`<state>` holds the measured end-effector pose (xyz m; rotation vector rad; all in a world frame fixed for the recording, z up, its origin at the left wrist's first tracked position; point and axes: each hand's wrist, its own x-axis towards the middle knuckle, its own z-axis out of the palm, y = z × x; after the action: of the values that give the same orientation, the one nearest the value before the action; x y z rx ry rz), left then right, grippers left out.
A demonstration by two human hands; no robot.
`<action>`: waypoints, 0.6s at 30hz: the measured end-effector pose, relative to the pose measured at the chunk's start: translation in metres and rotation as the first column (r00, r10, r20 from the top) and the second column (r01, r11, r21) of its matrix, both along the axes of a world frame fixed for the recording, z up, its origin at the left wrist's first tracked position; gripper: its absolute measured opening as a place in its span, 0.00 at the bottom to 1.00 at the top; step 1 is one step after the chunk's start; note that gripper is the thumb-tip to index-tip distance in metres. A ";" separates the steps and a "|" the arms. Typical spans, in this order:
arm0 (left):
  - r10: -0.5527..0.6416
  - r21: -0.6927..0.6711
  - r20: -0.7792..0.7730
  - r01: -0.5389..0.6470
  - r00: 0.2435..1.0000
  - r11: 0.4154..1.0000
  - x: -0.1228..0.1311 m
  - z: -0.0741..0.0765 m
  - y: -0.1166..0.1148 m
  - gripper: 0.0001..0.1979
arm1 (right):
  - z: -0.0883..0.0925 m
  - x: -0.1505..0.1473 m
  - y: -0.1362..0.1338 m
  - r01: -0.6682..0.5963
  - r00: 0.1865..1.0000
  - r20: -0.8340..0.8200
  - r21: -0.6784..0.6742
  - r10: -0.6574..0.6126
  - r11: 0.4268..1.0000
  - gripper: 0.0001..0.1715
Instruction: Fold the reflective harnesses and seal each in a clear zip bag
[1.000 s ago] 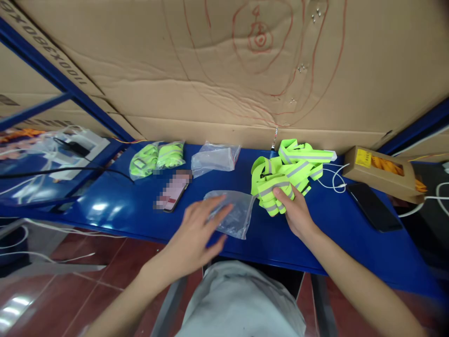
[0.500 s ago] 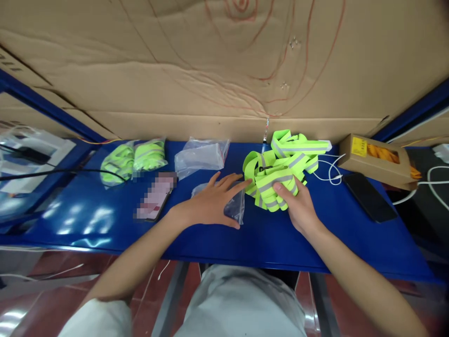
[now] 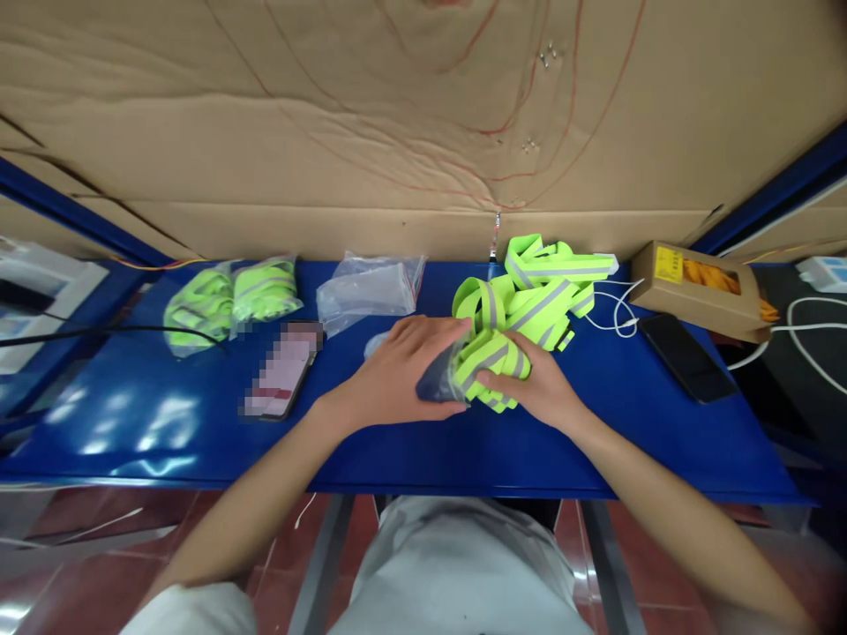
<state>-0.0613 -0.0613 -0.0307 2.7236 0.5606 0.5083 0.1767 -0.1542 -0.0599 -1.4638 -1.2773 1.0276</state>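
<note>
My left hand (image 3: 403,375) grips the mouth of a clear plastic bag (image 3: 438,381) on the blue table (image 3: 198,423). My right hand (image 3: 533,388) is closed on a folded bundle of neon yellow reflective bands (image 3: 490,357), its end at the bag's opening. Behind it lies a loose pile of the same reflective bands (image 3: 539,287). Whether the bundle is partly inside the bag I cannot tell.
Two filled bags of bands (image 3: 225,295) lie at the back left, beside a stack of clear bags (image 3: 367,291). A phone (image 3: 281,379) lies left of my hands. A black phone (image 3: 685,357), a cardboard box (image 3: 701,287) and white cables (image 3: 618,313) are at the right.
My left hand moved right over the clear bag and closed on it. My right hand brought the band bundle left to the bag's mouth.
</note>
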 end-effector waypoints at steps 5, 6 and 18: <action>-0.097 -0.088 -0.127 0.087 0.987 0.992 0.019 -0.006 0.011 0.57 | 0.001 0.002 -0.002 -0.148 0.935 0.320 -0.045 0.155 0.988 0.41; -0.104 -0.103 -0.148 0.089 0.983 0.991 0.018 -0.008 0.012 0.60 | 0.001 0.003 -0.003 -0.161 0.920 0.354 -0.054 0.170 0.985 0.41; -0.042 0.029 -0.299 0.053 0.953 0.998 0.006 -0.018 -0.006 0.66 | -0.001 -0.005 -0.010 -0.165 0.893 0.415 -0.054 0.172 0.985 0.42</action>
<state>-0.0557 -0.0673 -0.0486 2.8605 0.5615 0.0939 0.1713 -0.1643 -0.0611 -1.6689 -1.7305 0.8588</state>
